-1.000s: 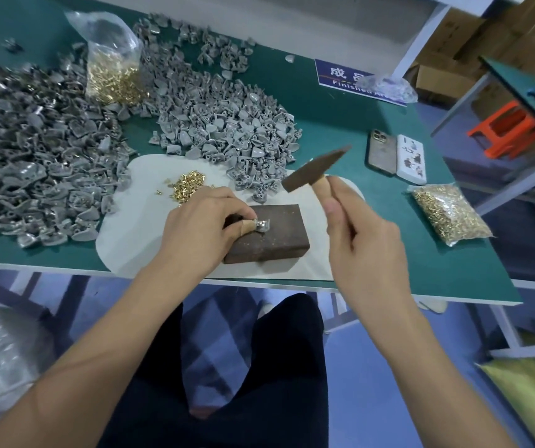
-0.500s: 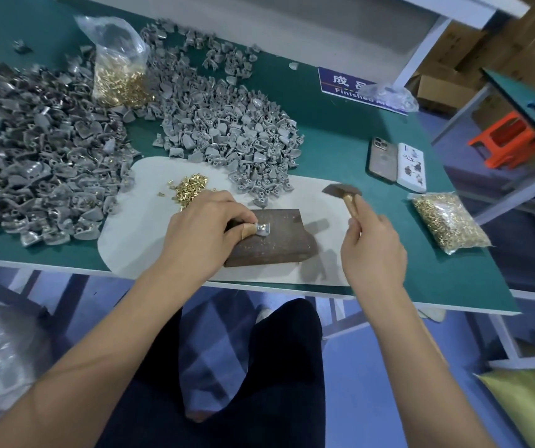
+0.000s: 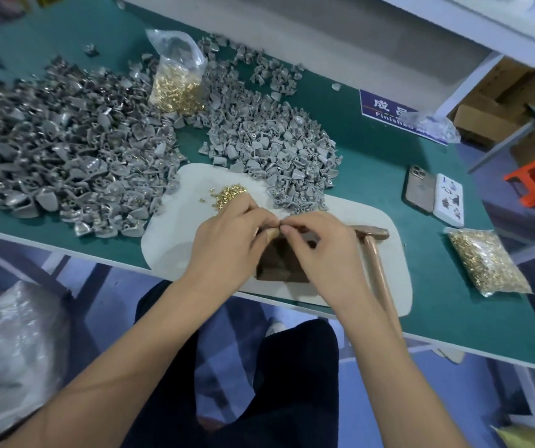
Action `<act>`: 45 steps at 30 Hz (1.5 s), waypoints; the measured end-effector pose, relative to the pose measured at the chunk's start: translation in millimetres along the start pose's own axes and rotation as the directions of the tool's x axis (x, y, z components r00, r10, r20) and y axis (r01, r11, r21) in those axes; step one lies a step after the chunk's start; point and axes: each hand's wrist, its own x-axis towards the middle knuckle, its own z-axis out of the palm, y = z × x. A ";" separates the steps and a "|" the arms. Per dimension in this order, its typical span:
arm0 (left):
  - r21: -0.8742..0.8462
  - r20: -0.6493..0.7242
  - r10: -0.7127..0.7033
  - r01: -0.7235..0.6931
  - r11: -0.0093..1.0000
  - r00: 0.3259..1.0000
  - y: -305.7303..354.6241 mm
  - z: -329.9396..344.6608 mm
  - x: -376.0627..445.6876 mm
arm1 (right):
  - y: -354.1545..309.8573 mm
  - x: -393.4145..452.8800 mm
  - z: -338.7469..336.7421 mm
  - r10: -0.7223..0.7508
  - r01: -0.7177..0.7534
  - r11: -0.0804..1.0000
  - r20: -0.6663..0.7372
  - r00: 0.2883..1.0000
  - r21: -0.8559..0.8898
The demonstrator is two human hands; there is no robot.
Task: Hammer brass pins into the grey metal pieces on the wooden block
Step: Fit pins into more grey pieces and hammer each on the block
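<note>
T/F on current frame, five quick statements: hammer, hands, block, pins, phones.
1. The right hand is gripping the hammer. False: the hammer lies on the white mat, beside that hand.
2. Both hands meet fingertip to fingertip over the wooden block. True; the left hand is there too.
3. Loose brass pins lie on the mat behind the left hand. True.
4. Two phones lie face down on the green table, right of the mat. True.
5. The bag of pins at right sits on the mat. False: it rests on the table.
</note>
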 end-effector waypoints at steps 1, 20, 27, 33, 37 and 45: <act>0.004 -0.028 -0.007 0.007 1.000 1.000 -6.0 -3.7 -1.4 | -3.7 5.5 5.5 -0.001 0.001 1.000 0.014 1.000 -0.002; 0.212 -0.352 -0.303 0.391 0.896 0.886 -133.2 -110.6 -36.2 | -123.9 95.3 153.4 -0.232 0.227 0.972 0.343 0.910 0.055; 0.154 -0.339 -0.334 0.402 0.903 0.880 -145.8 -121.2 -30.6 | -129.3 115.5 171.3 -0.184 0.183 0.983 0.260 0.948 0.031; 0.097 -0.273 -0.283 0.319 0.943 0.919 -142.2 -124.7 -29.2 | -121.0 129.0 172.2 -0.119 0.107 0.992 0.248 0.961 0.062; 0.091 -0.249 -0.248 0.278 0.956 0.936 -133.9 -120.2 -25.2 | -112.4 131.0 155.7 -0.120 0.104 0.991 0.211 0.970 0.088; 0.017 -0.085 -0.157 0.159 0.987 0.984 -99.9 -90.3 -5.6 | -40.4 129.2 73.0 0.164 -0.150 0.981 0.115 0.980 -0.126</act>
